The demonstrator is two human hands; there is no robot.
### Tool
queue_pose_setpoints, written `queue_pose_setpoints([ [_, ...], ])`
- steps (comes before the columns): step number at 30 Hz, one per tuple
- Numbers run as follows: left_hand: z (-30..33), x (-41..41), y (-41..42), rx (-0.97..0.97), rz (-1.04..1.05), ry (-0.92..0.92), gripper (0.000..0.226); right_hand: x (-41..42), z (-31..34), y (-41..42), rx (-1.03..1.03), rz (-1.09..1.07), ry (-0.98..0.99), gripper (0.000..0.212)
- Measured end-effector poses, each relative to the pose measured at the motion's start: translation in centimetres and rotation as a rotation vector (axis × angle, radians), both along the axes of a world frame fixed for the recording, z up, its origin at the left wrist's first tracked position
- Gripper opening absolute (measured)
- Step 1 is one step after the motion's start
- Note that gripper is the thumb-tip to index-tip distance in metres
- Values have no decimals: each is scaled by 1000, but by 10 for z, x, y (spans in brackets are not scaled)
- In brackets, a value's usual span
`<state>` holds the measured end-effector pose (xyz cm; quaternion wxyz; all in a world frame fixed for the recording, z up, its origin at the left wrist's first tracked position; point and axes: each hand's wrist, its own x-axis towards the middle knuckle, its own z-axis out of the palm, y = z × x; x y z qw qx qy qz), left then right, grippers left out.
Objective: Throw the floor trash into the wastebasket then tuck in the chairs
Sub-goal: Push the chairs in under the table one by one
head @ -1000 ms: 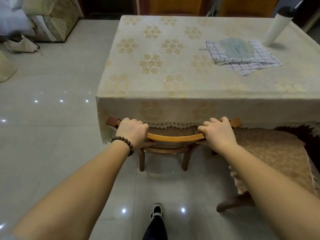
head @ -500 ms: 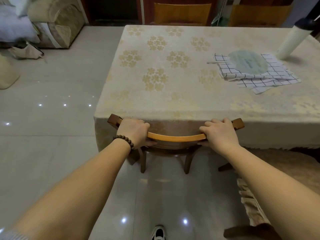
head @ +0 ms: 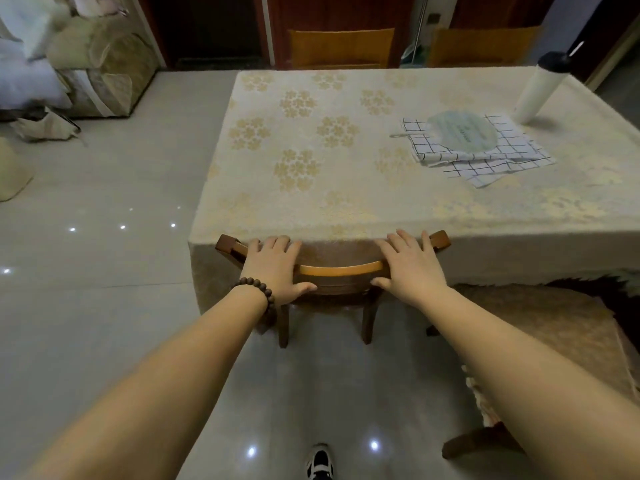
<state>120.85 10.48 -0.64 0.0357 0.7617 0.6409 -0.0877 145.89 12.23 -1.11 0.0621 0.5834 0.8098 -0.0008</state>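
A wooden chair (head: 341, 270) is pushed in under the near edge of the table (head: 311, 174), with its curved top rail against the hanging cloth. My left hand (head: 273, 268), a bead bracelet on its wrist, lies on the left part of the rail. My right hand (head: 410, 268) lies on the right part. The fingers of both are stretched out flat over the rail, the thumbs below it, not curled around it. A second chair (head: 554, 334) with a brown cushion stands out from the table at the right. No wastebasket is in view.
On the table lie a checked cloth (head: 485, 161) with a round fan (head: 460, 131) and a white bottle (head: 538, 88). Two chairs (head: 341, 46) stand at the far side. A sofa (head: 104, 71) and a crumpled beige item (head: 45, 128) are at the far left. My shoe (head: 320, 462) is below.
The chair slid forward under the table until its rail met the cloth edge. My fingers went from curled around the rail to stretched out flat over it.
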Motion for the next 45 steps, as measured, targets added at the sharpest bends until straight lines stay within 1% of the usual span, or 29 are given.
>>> queue_pose_setpoints([
  [3,19,28,-20,98,-34,-89,79,14,20,-28,60,-59,89,74],
  [8,35,106,-40,146,-180,-202,73,70,44,-80,108,-232,127,69],
  [15,56,247,-87,96,-431,-297,72,200,64,-186,211,-530,179,65],
  [20,70,348,-146,104,-577,-321,71,302,74,-281,254,-667,153,65],
  [26,70,456,-236,52,-603,-350,73,409,73,-384,247,-740,122,63],
  [31,65,522,-292,60,-612,-365,73,475,68,-434,223,-737,96,65],
  [35,56,560,-320,55,-622,-320,86,512,59,-445,177,-725,101,77],
  [38,37,583,-329,20,-646,-231,96,533,46,-441,122,-705,112,89],
  [40,21,596,-326,-1,-653,-156,98,546,34,-433,92,-685,104,96],
  [42,3,604,-319,-2,-652,-94,92,559,22,-423,61,-669,97,103],
  [45,-18,610,-309,36,-646,-13,71,577,4,-404,19,-618,64,110],
])
